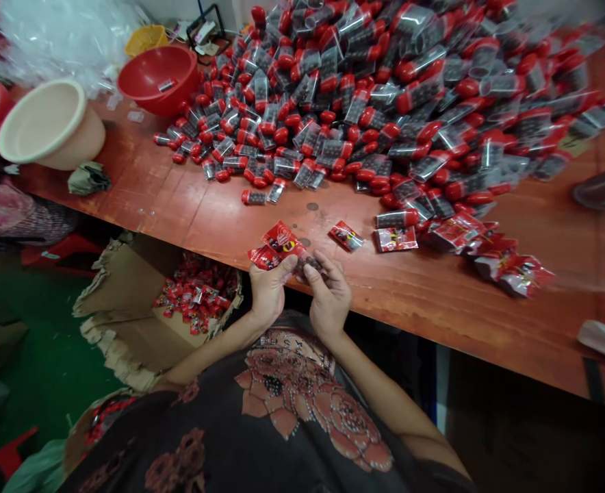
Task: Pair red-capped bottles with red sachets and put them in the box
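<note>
At the near edge of the red table, my left hand (pixel 269 291) is closed on a small red printed packet (pixel 282 239); a second red packet seems to lie under it. Close beside it, my right hand (pixel 330 294) pinches a small clear tube with dark contents (pixel 309 263), mostly covered by my fingers. The tube meets the packet's lower edge; whether it is inside, I cannot tell. Just beyond my hands lie two more red packets, one tilted (pixel 346 235) and one flat (pixel 395 239). A heap of red-capped clear tubes (pixel 328 147) with dark contents covers the table behind them.
A torn cardboard box (pixel 122 329) holding many red packets (pixel 194 294) stands below the table at left. A cream bowl (pixel 50 127), a red bowl (pixel 153 79) and a crumpled cloth (pixel 88 179) sit at the left. More packets (pixel 508 263) lie to the right.
</note>
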### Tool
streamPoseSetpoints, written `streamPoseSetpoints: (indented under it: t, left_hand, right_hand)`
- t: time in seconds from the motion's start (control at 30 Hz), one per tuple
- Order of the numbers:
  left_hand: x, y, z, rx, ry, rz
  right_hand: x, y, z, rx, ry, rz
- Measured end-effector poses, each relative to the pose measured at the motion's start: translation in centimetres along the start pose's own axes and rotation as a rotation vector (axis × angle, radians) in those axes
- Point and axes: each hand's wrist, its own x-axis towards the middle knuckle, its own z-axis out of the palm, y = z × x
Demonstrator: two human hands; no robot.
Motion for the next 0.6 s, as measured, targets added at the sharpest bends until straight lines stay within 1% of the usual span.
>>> streamPoseSetpoints:
  t: [0.07, 0.17, 0.27, 0.4, 0.5, 0.6]
  left_hand:
    - [0.1, -0.2, -0.1, 0.016, -0.022, -0.029]
    - [0.6, -0.1, -0.4, 0.015, -0.071, -0.061]
    - [1.6, 0.6, -0.7, -0.010, -0.059, -0.026]
    - [2.7, 1.6, -1.1, 0.052, 0.006, -0.004]
    - [2.8, 2.1, -1.2, 0.070, 0.047, 0.017]
    - [2.5, 2.2, -1.2, 0.079, 0.043, 0.030]
  right_hand:
    - [0.2, 0.2, 0.0, 0.065, 0.007, 0.066]
    - [0.7, 0.4, -0.4, 0.063, -0.022, 0.126]
    - [1.0, 0.4, -0.9, 0.034, -0.059, 0.118]
    - [0.9, 0.4, -1.2, -0.001, -0.067, 0.079]
    - [0.7, 0.4, -1.1, 0.001, -0.068, 0.062]
    - [0.7, 0.3, -1.1, 0.007, -0.063, 0.064]
